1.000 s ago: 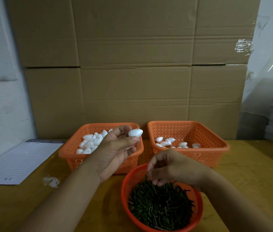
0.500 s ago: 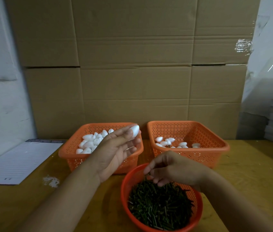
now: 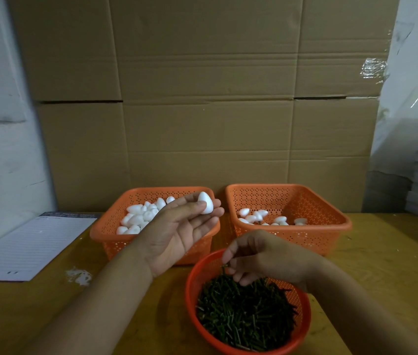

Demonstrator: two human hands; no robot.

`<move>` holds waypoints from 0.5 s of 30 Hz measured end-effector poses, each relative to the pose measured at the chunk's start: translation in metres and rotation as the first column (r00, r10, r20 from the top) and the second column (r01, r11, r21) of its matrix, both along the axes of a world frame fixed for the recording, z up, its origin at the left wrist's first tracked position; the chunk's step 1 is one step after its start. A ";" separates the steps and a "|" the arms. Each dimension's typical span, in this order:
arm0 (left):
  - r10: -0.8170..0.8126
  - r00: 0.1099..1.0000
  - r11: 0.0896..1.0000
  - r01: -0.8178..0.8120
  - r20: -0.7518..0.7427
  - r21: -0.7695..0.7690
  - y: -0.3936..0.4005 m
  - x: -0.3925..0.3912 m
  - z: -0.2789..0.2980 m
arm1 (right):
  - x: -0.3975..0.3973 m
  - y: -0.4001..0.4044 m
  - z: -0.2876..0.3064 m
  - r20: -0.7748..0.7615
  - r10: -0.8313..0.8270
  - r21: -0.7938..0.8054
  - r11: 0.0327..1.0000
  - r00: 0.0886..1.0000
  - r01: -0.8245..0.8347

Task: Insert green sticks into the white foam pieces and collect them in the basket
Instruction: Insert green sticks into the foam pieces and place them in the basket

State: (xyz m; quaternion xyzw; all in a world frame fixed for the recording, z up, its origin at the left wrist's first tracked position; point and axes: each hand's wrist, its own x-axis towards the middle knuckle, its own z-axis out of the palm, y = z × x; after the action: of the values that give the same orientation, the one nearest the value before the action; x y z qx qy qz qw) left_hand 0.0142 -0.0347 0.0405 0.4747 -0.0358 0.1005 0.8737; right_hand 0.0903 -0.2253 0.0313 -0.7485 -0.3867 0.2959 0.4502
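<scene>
White foam piece (image 3: 206, 203) now stands up, pinched in my left hand (image 3: 177, 234). My right hand (image 3: 261, 257) now pinches one green stick (image 3: 224, 268) just below. Poking comes next, I think.

My wooden table (image 3: 387, 254) carries two orange square baskets at the far side, the left one (image 3: 105, 230) and the right one (image 3: 341, 226) just beside each other. Nearer me sits a round orange bowl (image 3: 192, 301). Far left lie a lined paper pad (image 3: 31, 244) and white crumbs (image 3: 79, 275).
</scene>
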 end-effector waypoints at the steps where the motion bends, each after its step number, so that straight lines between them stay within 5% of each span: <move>1: -0.005 1.000 1.000 0.005 -0.001 -0.012 0.000 0.000 0.000 | 0.000 0.000 0.000 -0.010 0.001 0.005 1.000 1.000 -0.001; 15: -0.060 0.998 0.998 0.059 -0.020 -0.036 0.001 0.002 0.002 | 0.004 -0.001 0.002 -0.288 0.017 0.235 0.970 0.957 0.053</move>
State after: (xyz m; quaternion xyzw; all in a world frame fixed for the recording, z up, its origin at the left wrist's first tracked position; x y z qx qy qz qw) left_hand 0.0157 -0.0335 0.0422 0.4589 -0.0388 0.0701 0.8849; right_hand 0.0940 -0.2260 0.0337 -0.6408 -0.3430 0.3486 0.5918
